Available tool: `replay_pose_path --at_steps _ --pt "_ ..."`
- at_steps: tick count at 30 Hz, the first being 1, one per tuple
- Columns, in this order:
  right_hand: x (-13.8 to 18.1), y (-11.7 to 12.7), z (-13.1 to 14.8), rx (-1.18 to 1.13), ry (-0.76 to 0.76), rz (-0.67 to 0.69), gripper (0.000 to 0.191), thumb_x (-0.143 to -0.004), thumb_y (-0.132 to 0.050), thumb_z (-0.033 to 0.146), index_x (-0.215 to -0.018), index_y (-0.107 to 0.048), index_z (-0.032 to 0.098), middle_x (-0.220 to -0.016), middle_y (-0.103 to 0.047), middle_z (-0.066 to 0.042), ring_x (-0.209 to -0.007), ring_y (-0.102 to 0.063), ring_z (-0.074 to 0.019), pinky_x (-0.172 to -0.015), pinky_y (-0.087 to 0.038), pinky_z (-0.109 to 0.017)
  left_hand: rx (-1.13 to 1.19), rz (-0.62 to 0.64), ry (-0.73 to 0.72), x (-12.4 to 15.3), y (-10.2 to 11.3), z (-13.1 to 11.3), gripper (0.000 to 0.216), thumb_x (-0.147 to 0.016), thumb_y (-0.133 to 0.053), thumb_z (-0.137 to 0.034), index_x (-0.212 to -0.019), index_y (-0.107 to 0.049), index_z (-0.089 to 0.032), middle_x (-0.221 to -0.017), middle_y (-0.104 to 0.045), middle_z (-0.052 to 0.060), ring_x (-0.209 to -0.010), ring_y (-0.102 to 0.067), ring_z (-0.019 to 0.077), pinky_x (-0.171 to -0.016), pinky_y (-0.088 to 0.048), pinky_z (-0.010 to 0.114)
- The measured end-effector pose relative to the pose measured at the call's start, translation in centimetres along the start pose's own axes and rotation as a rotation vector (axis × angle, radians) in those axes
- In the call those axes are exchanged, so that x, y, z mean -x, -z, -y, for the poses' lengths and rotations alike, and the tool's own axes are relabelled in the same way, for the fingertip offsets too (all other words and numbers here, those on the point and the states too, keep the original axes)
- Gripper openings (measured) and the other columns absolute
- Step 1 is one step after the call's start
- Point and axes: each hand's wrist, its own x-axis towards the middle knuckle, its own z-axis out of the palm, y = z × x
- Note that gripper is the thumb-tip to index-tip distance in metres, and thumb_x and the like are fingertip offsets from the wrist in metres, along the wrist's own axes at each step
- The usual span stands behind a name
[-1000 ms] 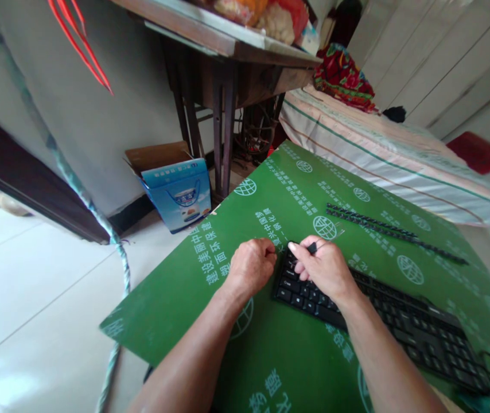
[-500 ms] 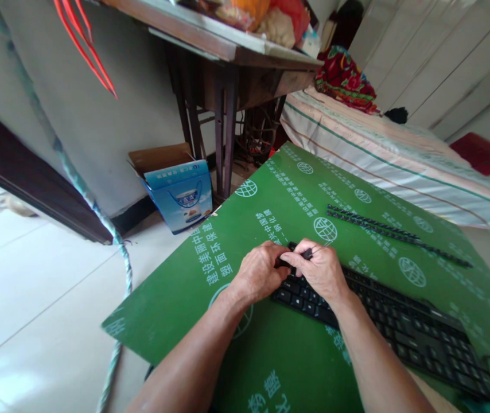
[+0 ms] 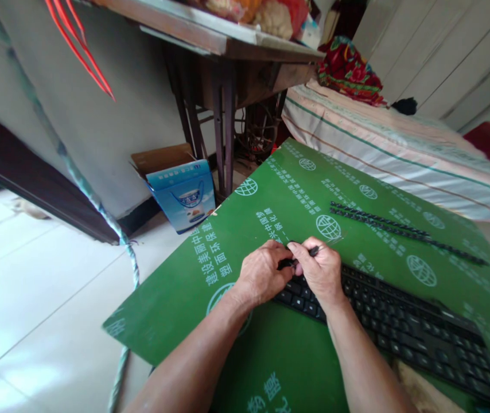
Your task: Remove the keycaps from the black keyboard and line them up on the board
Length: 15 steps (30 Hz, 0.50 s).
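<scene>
A black keyboard (image 3: 400, 327) lies on a green printed board (image 3: 296, 189). My left hand (image 3: 262, 272) is closed, its fingers pinched at the keyboard's far left corner. My right hand (image 3: 320, 269) is closed round a small black tool (image 3: 314, 250) whose tip points away over the board. Both hands meet over the keyboard's top left keys and hide them. Two long black strips (image 3: 400, 229) lie side by side on the board beyond the keyboard.
A blue and white carton (image 3: 182, 192) stands on the tiled floor under a wooden table (image 3: 223, 46). A striped mattress (image 3: 391, 149) runs along the board's far side. A twisted rope (image 3: 98, 206) hangs at the left.
My left hand moved right from the board's surface to the keyboard's corner and met my right hand. My right hand shifted slightly left, still holding the tool.
</scene>
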Motion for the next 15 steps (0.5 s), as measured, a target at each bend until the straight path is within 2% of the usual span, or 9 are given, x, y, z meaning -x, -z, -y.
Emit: replay_pose_path --at_steps 6,15 --pt "0.2 -0.2 -0.3 -0.007 0.015 -0.045 0.035 -0.078 -0.059 0.043 -0.055 -0.052 0.017 -0.038 -0.049 0.005 -0.037 -0.048 -0.0076 -0.046 -0.040 -0.018 -0.028 -0.030 0.031 0.2 -0.5 -0.2 0.013 -0.074 -0.056 -0.024 -0.081 -0.066 -0.023 -0.084 -0.060 -0.001 -0.073 -0.059 0.0139 -0.062 -0.044 0.023" --pt "0.3 -0.1 -0.2 -0.078 -0.015 -0.078 0.034 -0.078 -0.060 0.041 -0.054 -0.053 0.017 -0.038 -0.052 0.004 -0.037 -0.050 -0.0086 -0.045 -0.042 -0.018 -0.052 -0.057 0.025 0.5 -1.1 -0.1 0.017 -0.077 -0.054 -0.023 -0.089 -0.066 -0.025 -0.093 -0.062 0.000 -0.082 -0.060 0.0149 -0.069 -0.046 0.024"
